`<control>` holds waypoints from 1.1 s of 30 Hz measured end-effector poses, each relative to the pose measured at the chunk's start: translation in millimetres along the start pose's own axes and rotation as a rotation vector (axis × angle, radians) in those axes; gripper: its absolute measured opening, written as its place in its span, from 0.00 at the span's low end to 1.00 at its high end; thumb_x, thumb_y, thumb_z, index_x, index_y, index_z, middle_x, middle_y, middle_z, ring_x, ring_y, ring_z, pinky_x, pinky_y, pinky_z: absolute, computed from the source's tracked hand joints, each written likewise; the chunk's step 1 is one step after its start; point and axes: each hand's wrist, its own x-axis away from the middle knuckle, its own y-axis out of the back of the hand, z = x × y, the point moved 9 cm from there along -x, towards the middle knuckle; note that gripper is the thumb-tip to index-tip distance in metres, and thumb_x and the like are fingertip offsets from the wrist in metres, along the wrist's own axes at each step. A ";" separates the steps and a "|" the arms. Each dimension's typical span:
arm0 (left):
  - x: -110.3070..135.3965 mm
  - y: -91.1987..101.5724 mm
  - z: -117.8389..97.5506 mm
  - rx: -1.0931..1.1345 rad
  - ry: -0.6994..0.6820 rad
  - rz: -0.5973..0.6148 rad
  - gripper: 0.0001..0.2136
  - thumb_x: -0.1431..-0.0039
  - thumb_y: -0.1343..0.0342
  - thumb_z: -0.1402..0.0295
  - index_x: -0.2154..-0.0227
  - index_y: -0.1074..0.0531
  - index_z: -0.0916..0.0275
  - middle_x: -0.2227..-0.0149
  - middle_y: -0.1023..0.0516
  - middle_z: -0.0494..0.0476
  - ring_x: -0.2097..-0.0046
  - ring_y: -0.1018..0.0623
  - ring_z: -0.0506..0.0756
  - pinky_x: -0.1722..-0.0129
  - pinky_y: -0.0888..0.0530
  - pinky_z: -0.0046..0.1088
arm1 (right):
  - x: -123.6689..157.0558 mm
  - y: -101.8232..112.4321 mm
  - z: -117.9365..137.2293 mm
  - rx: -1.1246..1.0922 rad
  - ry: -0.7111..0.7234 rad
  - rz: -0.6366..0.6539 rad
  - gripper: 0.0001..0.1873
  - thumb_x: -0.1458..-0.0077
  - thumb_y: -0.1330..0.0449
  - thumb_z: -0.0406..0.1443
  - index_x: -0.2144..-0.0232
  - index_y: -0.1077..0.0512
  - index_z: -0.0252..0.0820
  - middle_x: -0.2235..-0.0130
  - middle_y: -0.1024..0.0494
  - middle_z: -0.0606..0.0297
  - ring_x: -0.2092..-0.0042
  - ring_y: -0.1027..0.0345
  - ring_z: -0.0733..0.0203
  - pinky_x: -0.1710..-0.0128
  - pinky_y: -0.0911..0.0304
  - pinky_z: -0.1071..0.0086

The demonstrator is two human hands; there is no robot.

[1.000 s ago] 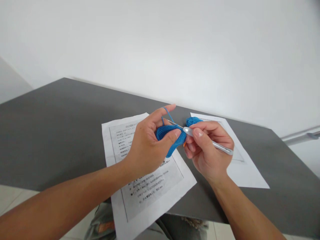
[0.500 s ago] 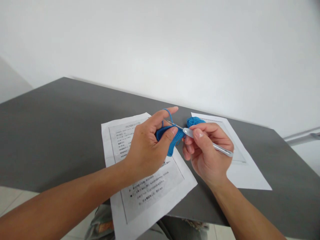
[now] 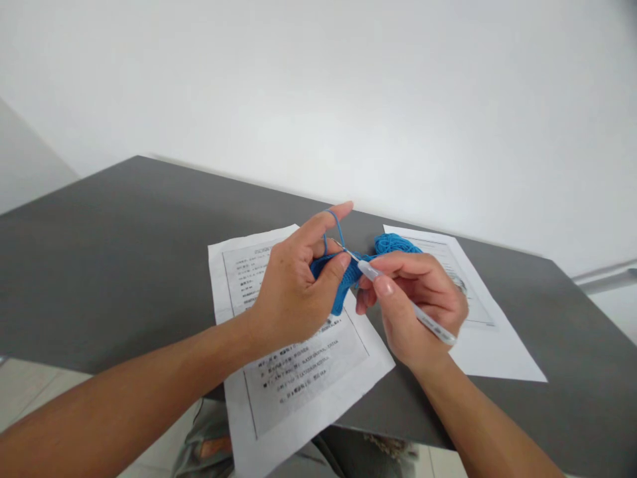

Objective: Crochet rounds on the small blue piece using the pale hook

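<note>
Between thumb and fingers, my left hand (image 3: 298,282) pinches a piece of blue crochet work (image 3: 343,292), part of it hidden behind the thumb. Blue yarn (image 3: 340,226) loops over its raised index finger and runs down to the work. My right hand (image 3: 418,305) is closed around the pale grey handle of a crochet hook (image 3: 432,324), held like a pen. The hook's thin metal tip reaches the top edge of the work, near the left thumb. Just beyond the right hand lies a bundle of blue yarn (image 3: 395,243).
A printed sheet (image 3: 298,425) lies under my left hand and hangs over the table's near edge. Another printed sheet (image 3: 502,352) is at the right, beneath the yarn bundle. The dark grey table (image 3: 124,265) meets a white wall (image 3: 318,99) behind.
The hook's handle has tilted more steeply, its rear end lower, and my right hand has shifted slightly left. The left index finger points a little higher.
</note>
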 end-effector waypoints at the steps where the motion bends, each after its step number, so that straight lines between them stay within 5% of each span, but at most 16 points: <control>1: 0.0 -0.5 1.0 0.006 0.005 -0.003 0.28 0.35 0.38 0.74 0.32 0.26 0.64 0.72 0.18 0.49 0.75 0.28 0.48 0.74 0.31 0.25 | -0.1 0.2 3.7 0.035 0.037 -0.009 0.05 0.36 0.30 0.32 0.58 0.16 0.46 0.67 0.18 0.67 0.75 0.24 0.67 0.79 0.26 0.73; 12: -1.7 5.5 0.8 0.119 0.112 -0.135 0.26 0.41 0.31 0.71 0.39 0.22 0.67 0.71 0.17 0.48 0.74 0.25 0.48 0.74 0.26 0.21 | 3.2 0.6 9.0 0.073 0.124 -0.096 0.07 0.34 0.34 0.28 0.59 0.18 0.46 0.69 0.18 0.68 0.73 0.24 0.66 0.78 0.24 0.72; 19: 1.0 2.6 -2.0 0.134 0.047 -0.077 0.27 0.40 0.34 0.75 0.36 0.22 0.64 0.71 0.17 0.47 0.73 0.24 0.48 0.74 0.28 0.21 | 6.8 -3.0 14.7 0.204 0.212 -0.052 0.12 0.36 0.33 0.25 0.55 0.18 0.46 0.64 0.16 0.64 0.69 0.22 0.63 0.76 0.24 0.70; 28: 0.9 0.9 4.1 0.316 0.084 -0.062 0.31 0.39 0.32 0.73 0.32 0.25 0.64 0.68 0.15 0.50 0.69 0.22 0.49 0.68 0.24 0.22 | 17.8 -12.4 27.1 0.439 0.407 -0.015 0.21 0.37 0.34 0.23 0.47 0.21 0.48 0.58 0.15 0.63 0.62 0.20 0.58 0.62 0.19 0.58; 33: 0.3 -1.9 1.2 0.375 0.127 -0.031 0.40 0.47 0.29 0.78 0.29 0.29 0.64 0.68 0.14 0.51 0.70 0.23 0.49 0.71 0.24 0.21 | 10.9 -5.1 23.5 0.360 0.295 -0.062 0.14 0.34 0.34 0.29 0.50 0.20 0.49 0.58 0.21 0.63 0.67 0.27 0.62 0.69 0.24 0.63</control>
